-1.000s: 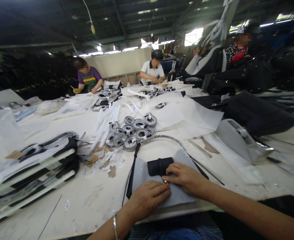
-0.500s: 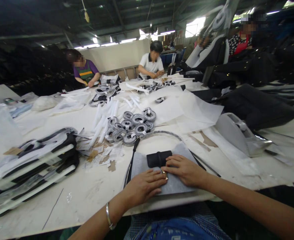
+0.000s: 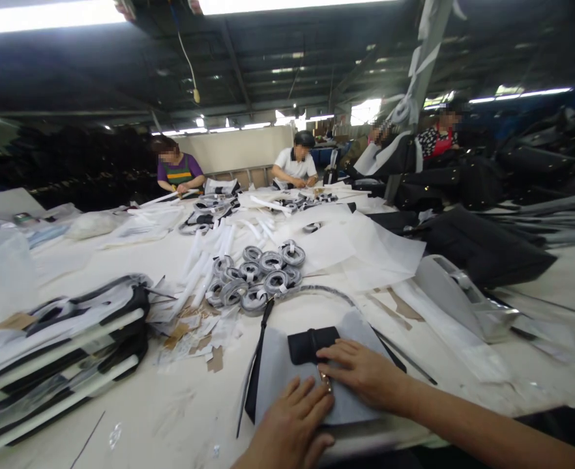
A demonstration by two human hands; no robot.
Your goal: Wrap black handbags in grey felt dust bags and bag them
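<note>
1. Your left hand (image 3: 294,417) lies unclenched, palm down with fingers spread, on the pale grey sheet (image 3: 280,355) covering the bag's front; it grips nothing and probably serves to steady the work.
2. Your right hand (image 3: 360,372) reaches in from the opposite side, its fingertips at the gold metal fitting (image 3: 325,379) below the black tab (image 3: 313,344); whether they pinch the fitting, you cannot tell from this view.
3. The black bag (image 3: 252,394) lies directly before you at the table's near edge, presumably to keep the fitting within reach of both hands. The sheet seems meant to shield its face from scuffs.
4. Beyond the bag, coiled straps (image 3: 271,262) sit heaped beside white tubes (image 3: 197,260); to your left rises a layered stack (image 3: 106,326).
5. The pale table (image 3: 170,417) bears smudges and paper scraps (image 3: 190,329).
6. Co-workers sit across it, under strip lights (image 3: 43,16) and a dark roof (image 3: 263,45).
</note>
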